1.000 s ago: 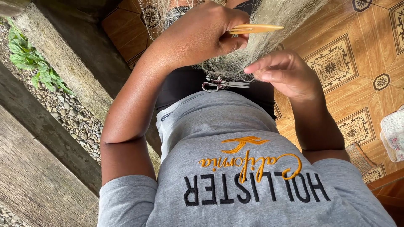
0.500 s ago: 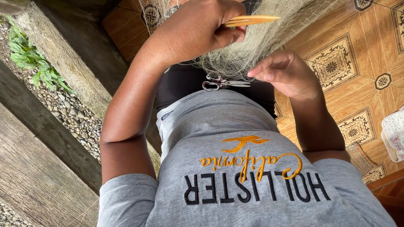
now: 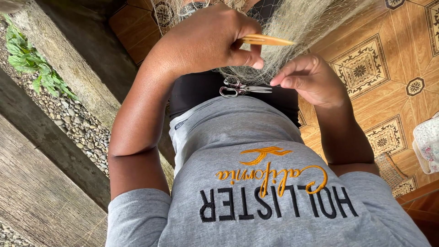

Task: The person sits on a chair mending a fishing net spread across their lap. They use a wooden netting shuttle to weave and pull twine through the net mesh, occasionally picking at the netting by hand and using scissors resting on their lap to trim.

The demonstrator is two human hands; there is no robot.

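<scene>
At the top of the view, the left hand was closed around a yellow netting needle, thumb pressed against its base, the point jutting toward the right. Just beside it, the right hand pinched strands of the pale net between thumb and fingertips, its other fingers curled. That net hung down from above and bunched between both hands. Small scissors lay on the lap just below, touching the net's lower edge. Patterned floor tiles spread to the right; gravel and plants lay left.
</scene>
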